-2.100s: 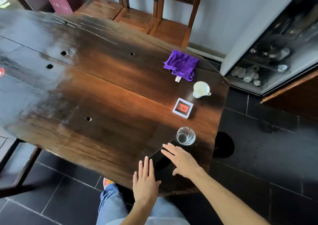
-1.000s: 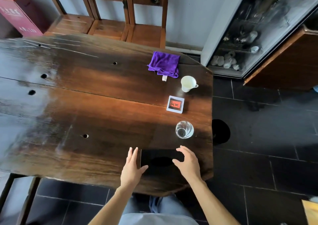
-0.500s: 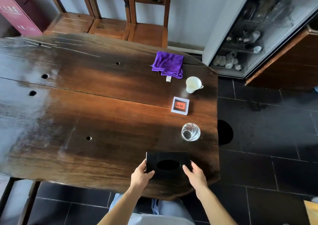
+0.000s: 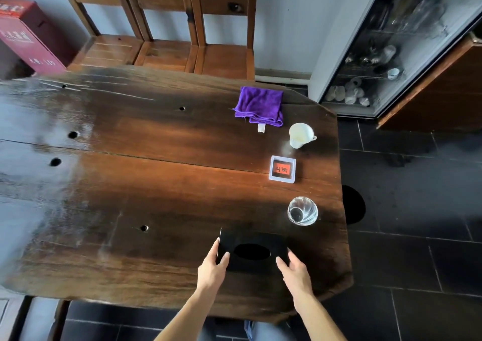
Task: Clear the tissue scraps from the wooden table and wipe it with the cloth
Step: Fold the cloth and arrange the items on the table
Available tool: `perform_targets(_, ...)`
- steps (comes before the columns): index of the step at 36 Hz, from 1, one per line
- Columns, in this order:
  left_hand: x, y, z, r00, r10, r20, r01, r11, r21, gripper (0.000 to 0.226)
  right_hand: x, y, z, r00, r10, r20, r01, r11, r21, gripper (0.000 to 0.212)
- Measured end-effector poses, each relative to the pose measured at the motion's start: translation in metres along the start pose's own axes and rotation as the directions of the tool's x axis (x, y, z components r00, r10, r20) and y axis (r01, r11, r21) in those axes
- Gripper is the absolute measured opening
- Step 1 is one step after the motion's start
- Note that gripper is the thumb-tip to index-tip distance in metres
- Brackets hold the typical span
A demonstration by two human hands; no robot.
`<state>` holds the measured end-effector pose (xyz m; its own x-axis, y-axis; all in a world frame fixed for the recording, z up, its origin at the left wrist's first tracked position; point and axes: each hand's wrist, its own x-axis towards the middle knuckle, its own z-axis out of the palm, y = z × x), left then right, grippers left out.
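- Left hand [image 4: 212, 269] holds the left end of the black tissue box [image 4: 251, 252], thumb on top; right hand [image 4: 294, 269] lies against the right end, fingers fairly straight, apparently to steady or shift it.
- Purple cloth [image 4: 259, 105] lies folded at the far right of the wooden table [image 4: 130, 184]; no tissue scraps visible.
- Glass [image 4: 302, 211], framed card [image 4: 282, 169] and white cup [image 4: 300, 135] line the right edge.
- Two seconds ago both hands hovered spread; they have since closed in on the box.

On the worktop [image 4: 156, 184] — one purple cloth [image 4: 259, 105], one white cup [image 4: 300, 135], one clear glass [image 4: 302, 211], one black box [image 4: 251, 252], one small framed card [image 4: 282, 169]. Behind — three wooden chairs [image 4: 167, 53], one red carton [image 4: 26, 35].
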<state>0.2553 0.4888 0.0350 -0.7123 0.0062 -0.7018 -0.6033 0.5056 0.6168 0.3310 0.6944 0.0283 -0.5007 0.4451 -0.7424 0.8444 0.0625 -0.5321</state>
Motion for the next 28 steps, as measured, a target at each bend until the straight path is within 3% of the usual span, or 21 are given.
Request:
perform_targets(14, 0.019, -0.004, -0.008, 0.998, 0.009, 0.055, -0.012, 0.997, 0.07, 0.058, -0.003, -0.001, 0.014, 0.996, 0.034, -0.083, -0.035, 0.999, -0.009, 0.054)
perform_targets(28, 0.03, 0.006, -0.008, 0.998, -0.016, 0.052, 0.013, 0.998, 0.057, 0.057, 0.008, -0.01, 0.017, 0.997, 0.004, -0.074, -0.011, 0.995, -0.097, 0.052)
